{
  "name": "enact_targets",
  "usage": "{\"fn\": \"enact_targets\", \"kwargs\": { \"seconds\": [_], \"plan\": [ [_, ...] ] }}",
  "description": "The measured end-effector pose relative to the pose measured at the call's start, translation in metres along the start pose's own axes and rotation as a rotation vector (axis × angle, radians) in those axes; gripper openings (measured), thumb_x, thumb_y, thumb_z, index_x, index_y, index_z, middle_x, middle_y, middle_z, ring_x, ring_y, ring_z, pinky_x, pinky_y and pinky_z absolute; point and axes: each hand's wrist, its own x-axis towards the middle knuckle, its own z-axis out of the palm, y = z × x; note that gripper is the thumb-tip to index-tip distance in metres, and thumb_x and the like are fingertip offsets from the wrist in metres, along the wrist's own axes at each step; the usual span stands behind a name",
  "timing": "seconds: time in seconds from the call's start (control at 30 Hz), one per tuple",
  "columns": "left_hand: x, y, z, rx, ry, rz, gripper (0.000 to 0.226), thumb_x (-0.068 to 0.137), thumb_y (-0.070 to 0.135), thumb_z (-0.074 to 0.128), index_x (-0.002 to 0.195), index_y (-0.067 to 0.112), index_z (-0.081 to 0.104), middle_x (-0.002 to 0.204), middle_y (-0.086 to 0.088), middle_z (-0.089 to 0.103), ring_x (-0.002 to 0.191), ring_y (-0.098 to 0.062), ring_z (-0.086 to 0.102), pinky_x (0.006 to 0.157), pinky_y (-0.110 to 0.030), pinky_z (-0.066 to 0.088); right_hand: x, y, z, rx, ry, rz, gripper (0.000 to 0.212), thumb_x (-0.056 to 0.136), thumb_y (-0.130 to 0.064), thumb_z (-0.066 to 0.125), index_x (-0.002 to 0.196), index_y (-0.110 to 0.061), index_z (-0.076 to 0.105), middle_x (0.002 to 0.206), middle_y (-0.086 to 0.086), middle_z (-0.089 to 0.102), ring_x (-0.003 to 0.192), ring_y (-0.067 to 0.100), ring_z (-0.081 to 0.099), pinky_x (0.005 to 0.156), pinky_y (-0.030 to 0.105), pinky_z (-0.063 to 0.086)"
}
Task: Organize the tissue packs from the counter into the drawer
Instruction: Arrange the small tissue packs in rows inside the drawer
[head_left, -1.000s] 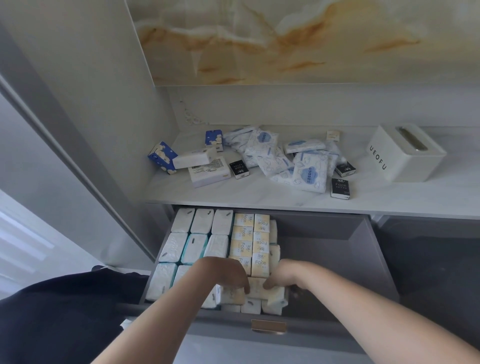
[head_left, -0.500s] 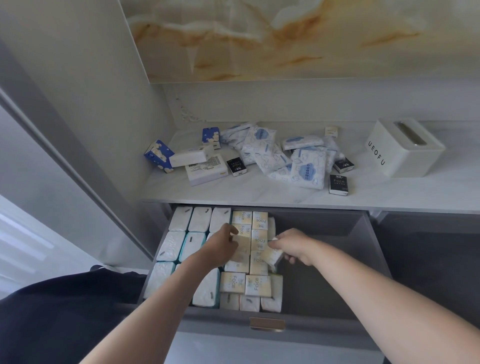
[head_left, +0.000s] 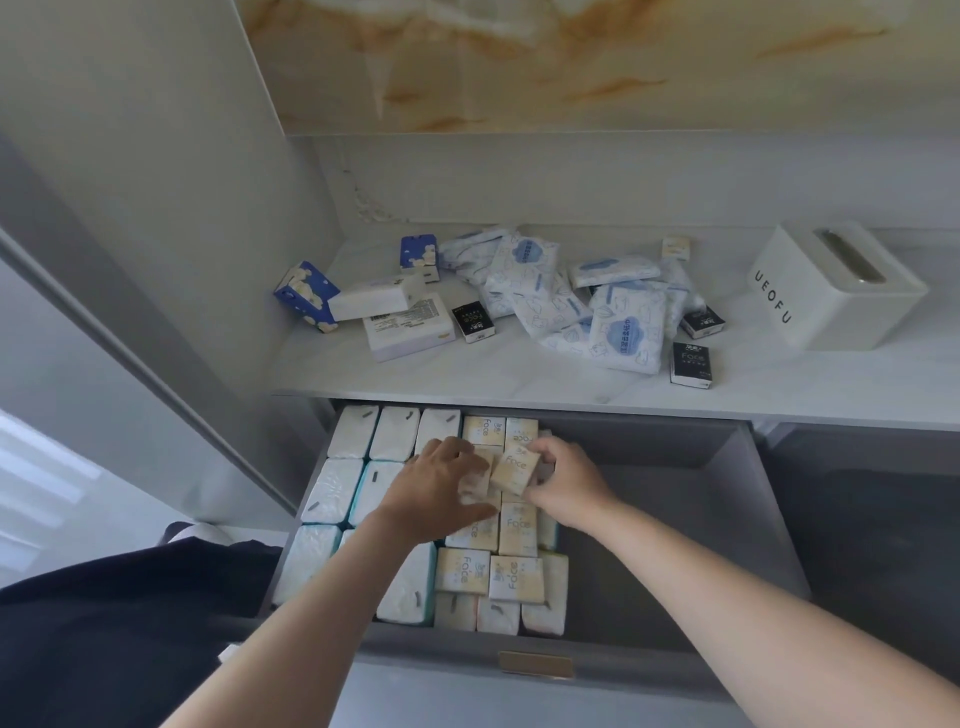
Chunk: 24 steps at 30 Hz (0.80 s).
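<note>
Viewing through the head camera, I record both hands inside the open grey drawer (head_left: 727, 525), over the middle of its packed left half.

The right hand (head_left: 569, 486) pinches a small cream tissue pack (head_left: 517, 467) printed "Face", with thumb and fingers curled round its right end. This pack sits tilted and raised above the row beneath it.

The left hand (head_left: 436, 483) lies just left of it. Its fingers are curled over a second cream pack (head_left: 478, 475), which touches the first (how far the thumb wraps it is hidden).

More cream packs (head_left: 517, 527) run in two columns from the drawer's back to its front. White packs with teal edges (head_left: 353, 434) fill the columns to their left.

Other stock lies loose on the white marbled counter (head_left: 519, 382) directly above, well apart from both hands:
- blue-printed soft packs (head_left: 626, 332), heaped in the middle
- small black packs (head_left: 691, 364)
- blue boxes with white flowers (head_left: 306, 296)
- flat white packs (head_left: 405, 327)

A white box lettered UEOFU (head_left: 836, 291) stands at the counter's right end.
</note>
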Motion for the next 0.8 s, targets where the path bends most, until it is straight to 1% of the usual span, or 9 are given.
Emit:
{"fn": "enact_targets", "kwargs": {
  "seconds": [0.03,0.13,0.27,0.37,0.47,0.53,0.63,0.73,0.8],
  "plan": [
    [0.001,-0.002,0.001,0.022,-0.028,0.024,0.056,0.08,0.054,0.069,0.13,0.031,0.056,0.137,0.009,0.045,0.123,-0.014,0.042,0.102,-0.037,0.044,0.001,0.002,0.002,-0.015,-0.012,-0.021,0.067,0.079,-0.016,0.078,0.139,-0.026,0.05,0.133,0.0,0.046,0.121,0.017,0.052,0.087,0.019,0.038],
    [0.01,-0.006,0.003,0.07,0.04,0.024,0.045,0.086,0.041,0.068,0.128,0.028,0.057,0.136,0.007,0.048,0.123,-0.016,0.044,0.103,-0.036,0.044,0.004,0.003,0.006,-0.068,0.024,-0.094,0.069,0.083,-0.018,0.074,0.146,-0.02,0.045,0.137,0.001,0.042,0.127,0.018,0.048,0.098,0.018,0.035],
    [0.027,-0.004,0.008,0.08,0.142,-0.056,0.033,0.09,0.03,0.066,0.122,0.025,0.061,0.132,0.005,0.053,0.115,-0.018,0.051,0.092,-0.032,0.049,0.009,0.0,0.012,-0.019,0.047,-0.159,0.084,0.08,-0.017,0.076,0.152,-0.014,0.034,0.146,0.0,0.033,0.132,0.013,0.041,0.105,0.017,0.028],
    [0.038,-0.005,0.011,0.026,0.175,-0.107,0.029,0.089,0.019,0.066,0.118,0.021,0.064,0.125,0.002,0.057,0.112,-0.02,0.052,0.084,-0.033,0.052,0.014,0.001,0.018,-0.018,0.125,-0.211,0.087,0.074,-0.019,0.081,0.15,-0.017,0.037,0.143,-0.004,0.033,0.127,0.006,0.04,0.106,0.014,0.028],
    [0.044,-0.01,0.012,-0.014,0.2,-0.125,0.025,0.089,0.013,0.064,0.113,0.017,0.067,0.118,0.0,0.06,0.11,-0.023,0.054,0.077,-0.034,0.053,0.017,-0.001,0.021,0.02,0.235,-0.249,0.073,0.077,-0.014,0.081,0.142,-0.018,0.048,0.133,-0.006,0.041,0.115,0.003,0.048,0.101,0.012,0.036],
    [0.046,-0.012,0.012,-0.037,0.216,-0.131,0.024,0.089,0.014,0.064,0.113,0.016,0.068,0.117,0.0,0.061,0.11,-0.023,0.053,0.078,-0.034,0.053,0.02,-0.002,0.023,0.011,0.329,-0.277,0.049,0.081,-0.008,0.078,0.126,-0.017,0.06,0.12,-0.005,0.05,0.1,0.004,0.055,0.092,0.015,0.047],
    [0.046,-0.013,0.012,-0.041,0.216,-0.122,0.024,0.09,0.016,0.062,0.113,0.016,0.068,0.117,-0.001,0.061,0.109,-0.022,0.053,0.081,-0.034,0.053,0.025,-0.004,0.028,-0.022,0.397,-0.275,0.019,0.085,-0.01,0.075,0.102,-0.015,0.068,0.103,-0.004,0.059,0.088,0.009,0.059,0.082,0.02,0.052],
    [0.043,-0.012,0.012,-0.037,0.201,-0.109,0.026,0.091,0.015,0.059,0.115,0.014,0.066,0.114,-0.003,0.059,0.106,-0.025,0.053,0.082,-0.037,0.052,0.031,-0.003,0.031,-0.076,0.403,-0.294,0.014,0.088,-0.01,0.071,0.102,-0.013,0.072,0.101,-0.002,0.064,0.092,0.014,0.062,0.086,0.028,0.053],
    [0.04,-0.011,0.01,-0.008,0.161,-0.101,0.031,0.091,0.018,0.057,0.122,0.017,0.061,0.117,-0.002,0.055,0.107,-0.023,0.05,0.086,-0.035,0.05,0.031,-0.003,0.028,-0.109,0.383,-0.302,0.018,0.09,-0.009,0.069,0.107,-0.012,0.072,0.104,-0.002,0.064,0.096,0.015,0.061,0.088,0.027,0.051]
  ]
}}
